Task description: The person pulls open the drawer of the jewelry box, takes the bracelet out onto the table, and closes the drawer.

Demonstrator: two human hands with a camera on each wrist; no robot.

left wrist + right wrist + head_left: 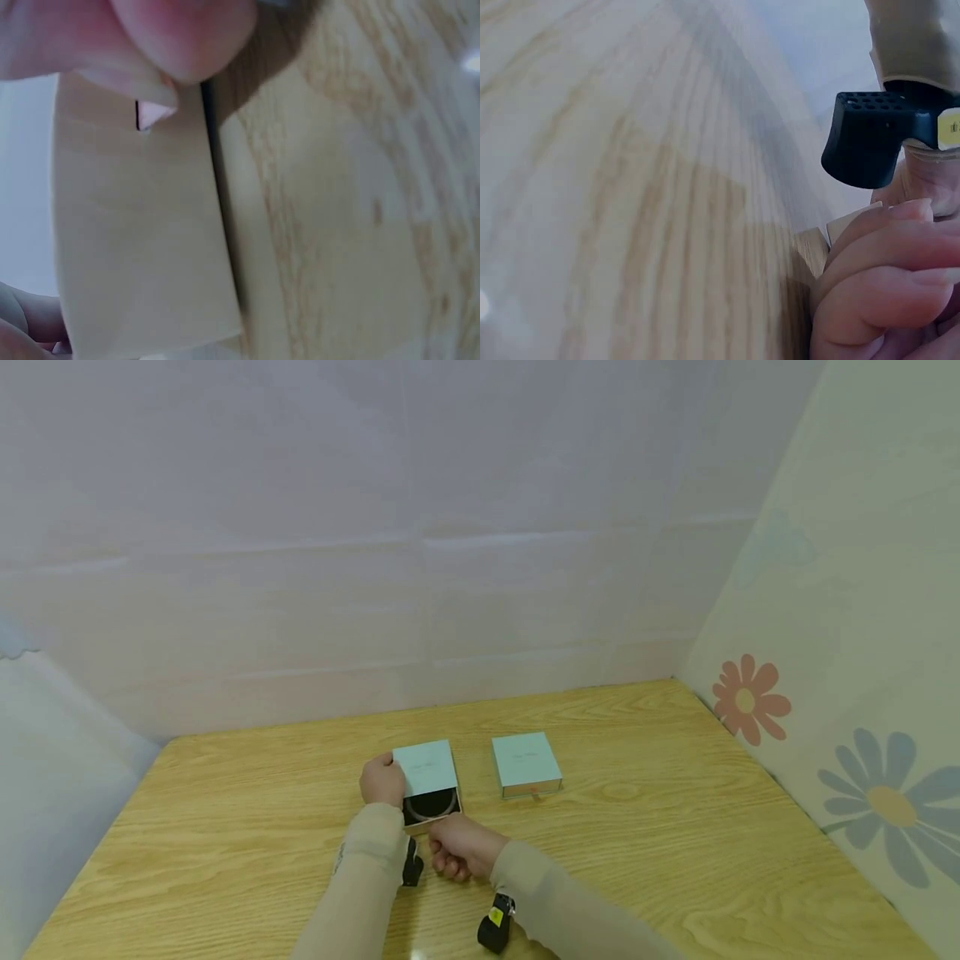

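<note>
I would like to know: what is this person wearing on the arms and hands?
The left hand and right hand wear no gloves. The left sleeve and right sleeve are long and beige. The left wrist camera and right wrist camera are black; the right one bears a yellow label.

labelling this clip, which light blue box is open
The box held by the left hand: its drawer is partly out, while the other box is closed.
</note>
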